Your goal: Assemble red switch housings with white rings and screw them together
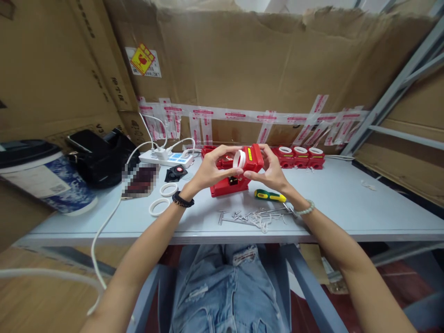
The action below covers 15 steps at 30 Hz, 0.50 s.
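Observation:
My left hand (211,170) is closed at the left side of a white ring (242,160), its thumb at the lower rim. The ring sits upright against the face of a red plastic housing (255,158) with a yellow label. Around the housing's right side curls my right hand (272,167), thumb underneath. Below both hands a red base (225,188) with a small black part rests on the table; whether it is joined to the housing I cannot tell. A green and yellow screwdriver (268,196) lies near my right wrist, with loose screws (239,216) in front.
Two loose white rings (169,194) lie by my left forearm, near a black square part (175,173). Several red housings with white rings (301,159) stand back right. A power strip (166,158), cables, a black bag (104,159) and a large cup (52,180) occupy the left.

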Tool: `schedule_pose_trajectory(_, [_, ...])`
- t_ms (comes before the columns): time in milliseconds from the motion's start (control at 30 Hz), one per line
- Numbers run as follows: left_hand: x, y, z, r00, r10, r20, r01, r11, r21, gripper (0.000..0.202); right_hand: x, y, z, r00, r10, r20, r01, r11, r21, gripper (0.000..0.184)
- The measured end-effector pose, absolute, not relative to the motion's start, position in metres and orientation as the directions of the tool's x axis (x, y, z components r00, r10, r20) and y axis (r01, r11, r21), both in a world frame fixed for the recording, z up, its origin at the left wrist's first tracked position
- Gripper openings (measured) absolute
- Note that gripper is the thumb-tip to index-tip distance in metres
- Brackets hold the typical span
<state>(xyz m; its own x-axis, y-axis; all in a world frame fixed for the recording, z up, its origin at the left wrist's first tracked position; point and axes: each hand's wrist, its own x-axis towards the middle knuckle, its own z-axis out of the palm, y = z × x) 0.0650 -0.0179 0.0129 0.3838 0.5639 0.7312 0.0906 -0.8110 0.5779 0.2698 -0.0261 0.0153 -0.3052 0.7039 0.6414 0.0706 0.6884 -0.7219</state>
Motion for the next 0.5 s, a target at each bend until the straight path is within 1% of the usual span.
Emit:
schedule_pose_trajectory(300, [0.0636, -0.0226, 0.0156, 0.387, 0.535, 0.751, 0.074, -0.830, 0.554, 0.054, 0.2687, -0.0294, 0.0155, -0.303, 0.639, 0.707, 0.103, 0.759, -0.643, 0.070])
schedule_pose_trajectory(500, [0.0639, -0.0218, 0.0142, 0.381, 0.530, 0.758, 0.059, -0.831, 0.553, 0.054, 0.2682, -0.0275, 0.0127, -0.288, 0.595, 0.751, 0.066, 0.794, -0.604, 0.067])
